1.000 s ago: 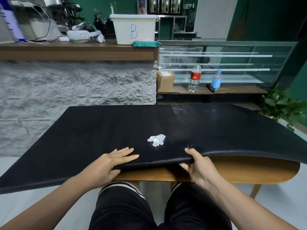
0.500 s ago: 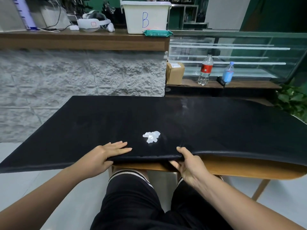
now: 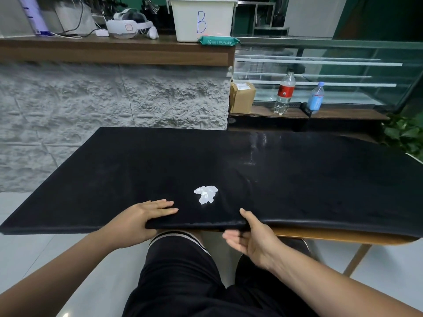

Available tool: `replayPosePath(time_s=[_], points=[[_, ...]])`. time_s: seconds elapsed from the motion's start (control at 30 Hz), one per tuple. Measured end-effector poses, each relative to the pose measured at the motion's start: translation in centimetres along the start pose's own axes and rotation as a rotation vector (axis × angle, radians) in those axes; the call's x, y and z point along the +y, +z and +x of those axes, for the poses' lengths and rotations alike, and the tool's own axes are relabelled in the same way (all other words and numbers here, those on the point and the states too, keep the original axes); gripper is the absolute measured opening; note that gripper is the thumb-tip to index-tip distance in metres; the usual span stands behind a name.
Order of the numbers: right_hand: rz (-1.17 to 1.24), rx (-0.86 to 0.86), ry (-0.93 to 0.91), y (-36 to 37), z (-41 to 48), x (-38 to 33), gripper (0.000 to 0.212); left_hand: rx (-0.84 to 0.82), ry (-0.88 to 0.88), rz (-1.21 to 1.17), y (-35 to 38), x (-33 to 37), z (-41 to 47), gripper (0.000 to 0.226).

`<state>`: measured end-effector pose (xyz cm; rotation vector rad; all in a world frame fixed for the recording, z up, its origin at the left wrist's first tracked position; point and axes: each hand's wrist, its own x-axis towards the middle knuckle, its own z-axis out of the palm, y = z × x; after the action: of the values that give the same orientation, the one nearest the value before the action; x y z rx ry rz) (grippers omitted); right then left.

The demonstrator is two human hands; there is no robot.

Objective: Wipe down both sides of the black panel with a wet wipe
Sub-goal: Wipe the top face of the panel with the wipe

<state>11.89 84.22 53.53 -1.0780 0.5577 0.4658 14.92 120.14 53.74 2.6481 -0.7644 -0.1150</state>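
**Inspector:** Head view. The black panel (image 3: pixel 229 175) is lying flat over the wooden table (image 3: pixel 332 235), its near edge overhanging toward the person. The wet wipe (image 3: pixel 206 194) is sitting crumpled on the panel, just beyond that edge, held by neither hand.

**Clerk:** And the grip?

**Inspector:** The left hand (image 3: pixel 142 219) is pressing flat, fingers together. The right hand (image 3: pixel 249 236) is pinching the edge, thumb above, fingers beneath.

**Clerk:** The step?

**Inspector:** Probably flipping the panel. The loose wipe needs removing first.

Beyond my hands I see a rough grey stone-textured counter front (image 3: pixel 114 104) under a dark wooden countertop (image 3: pixel 114 50). Right of it stands a glass display case (image 3: pixel 332 72). Pale glossy floor tiles (image 3: pixel 29 255) lie below, green walls (image 3: pixel 377 17) behind.
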Motion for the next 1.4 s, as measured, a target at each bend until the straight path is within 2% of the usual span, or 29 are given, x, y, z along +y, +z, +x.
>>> replayPosePath(time_s=[0.2, 0.3, 0.43, 0.5, 0.57, 0.67, 0.73, 0.8, 0.83, 0.93, 1.03, 1.17, 1.4], points=[[-0.245, -0.129, 0.175, -0.8, -1.3, -1.1, 0.088, 0.094, -0.027, 0.042, 0.2, 0.6, 0.6, 0.060], [-0.365, -0.235, 0.197, -1.2, -2.0, -1.7, 0.088, 0.137, -0.012, 0.038, 0.1, 1.5, 1.5, 0.056], [-0.506, -0.366, 0.142, -0.7, -2.5, -2.8, 0.074, 0.171, -0.011, 0.026, 0.1, 2.5, 2.8, 0.046], [-0.573, -0.337, 0.005, 0.1, -2.1, -3.1, 0.060, 0.185, -0.017, 0.025, 0.1, 2.8, 3.5, 0.042], [-0.682, -0.256, -0.221, 1.0, -1.5, -3.0, 0.037, 0.206, -0.030, 0.021, 0.3, 3.0, 4.1, 0.039], [-1.088, -0.088, -0.665, 2.3, -0.3, -2.5, 0.016, 0.249, -0.066, 0.000, 0.8, 3.1, 4.9, 0.036], [-1.367, -0.042, -0.921, 3.0, 0.9, -1.8, 0.015, 0.284, -0.093, -0.019, 1.4, 3.3, 5.6, 0.035], [-1.527, -0.063, -1.092, 3.8, 2.2, -0.7, 0.032, 0.328, -0.135, -0.050, 2.2, 3.6, 6.1, 0.034], [-1.568, -0.074, -1.122, 4.2, 2.9, -0.2, 0.041, 0.350, -0.158, -0.072, 2.6, 3.7, 6.4, 0.035], [-1.639, -0.069, -1.081, 5.5, 4.5, 1.0, 0.062, 0.396, -0.222, -0.145, 4.0, 4.4, 7.4, 0.038], [-1.656, -0.073, -0.994, 6.2, 5.5, 1.5, 0.066, 0.418, -0.249, -0.176, 5.2, 5.1, 8.2, 0.040], [-1.648, -0.032, -0.948, 6.1, 5.9, 1.1, 0.060, 0.428, -0.256, -0.202, 6.2, 6.4, 9.3, 0.041], [-1.709, 0.024, -1.036, 3.2, 4.3, 0.7, 0.039, 0.456, -0.302, -0.232, 7.5, 7.8, 10.3, 0.042]])
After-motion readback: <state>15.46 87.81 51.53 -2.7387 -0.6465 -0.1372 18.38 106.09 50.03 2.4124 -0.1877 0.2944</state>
